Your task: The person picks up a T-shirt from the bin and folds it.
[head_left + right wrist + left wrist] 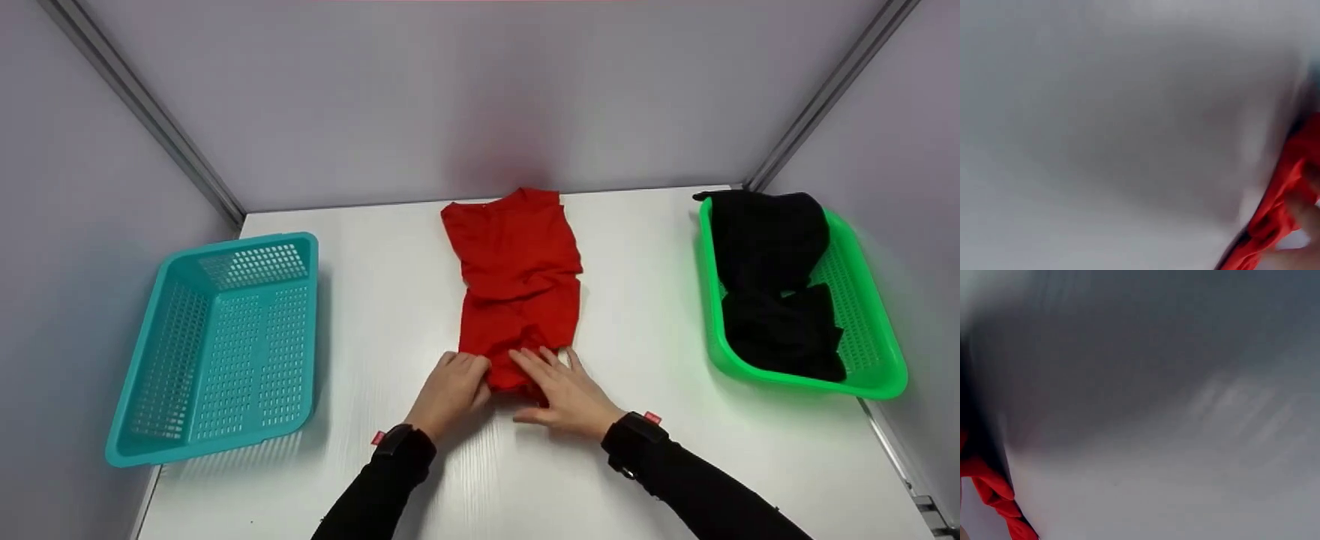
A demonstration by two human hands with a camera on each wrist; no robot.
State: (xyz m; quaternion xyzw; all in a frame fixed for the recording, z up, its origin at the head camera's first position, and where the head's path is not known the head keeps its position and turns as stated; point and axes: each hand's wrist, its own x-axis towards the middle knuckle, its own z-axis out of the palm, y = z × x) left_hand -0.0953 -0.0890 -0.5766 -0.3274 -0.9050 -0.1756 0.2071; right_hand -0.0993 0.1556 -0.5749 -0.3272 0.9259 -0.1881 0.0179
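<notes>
A red shirt, narrowed into a long wrinkled strip, lies on the white table with its far end close to the back wall. At its near left corner my left hand pinches the cloth, fingers curled. My right hand rests on the near right part, its fingers spread and fairly straight and the thumb pointing left. Bunched folds show between the hands. The left wrist view catches only a strip of the red shirt at the lower left. In the right wrist view, blurred fingers touch the red shirt.
To the left stands a teal plastic basket with nothing in it. A bright green basket on the right holds black cloth items, one draped over its rim. Grey panels enclose the white table at the back and sides.
</notes>
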